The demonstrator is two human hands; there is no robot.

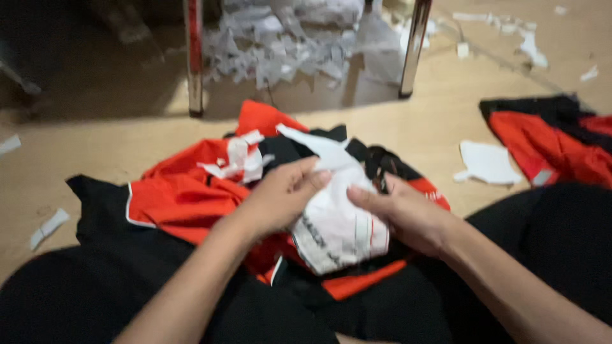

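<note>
Well, left hand (280, 197) and right hand (408, 213) both pinch a white backing sheet (335, 223) on the red/black garment (185, 197) just under them, w/ thumbs close together, so I think a quick pull may tear the sheet, leaving bits stuck.

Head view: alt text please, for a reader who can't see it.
Both hands, left hand and right hand, grip a white backing sheet over a red and black garment on the person's lap. Paper scraps pile behind two metal legs on the floor; another red and black garment lies at right.
</note>
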